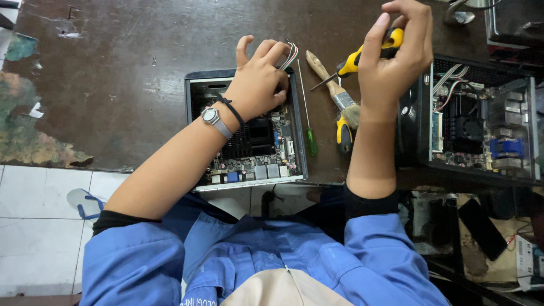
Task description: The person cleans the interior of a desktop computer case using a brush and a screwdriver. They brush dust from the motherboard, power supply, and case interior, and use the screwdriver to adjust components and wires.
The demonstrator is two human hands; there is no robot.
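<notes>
A small open computer case [191,107] with a green circuit board [255,161] inside lies at the near edge of the dark worn table [113,73]. My left hand [258,79] rests over its far right corner, fingers pinching a bundle of thin coloured wires [290,55]. A watch [212,117] and a black band sit on that wrist. My right hand [396,48] is raised above the table, closed around a yellow and black screwdriver [354,61] whose tip points left and down.
A wooden-handled paintbrush [334,90], a thin green-handled screwdriver [309,124] and another yellow-handled tool [343,133] lie between the two cases. A larger open computer case [481,122] stands at the right. A blue sandal [85,203] lies on the white floor tiles.
</notes>
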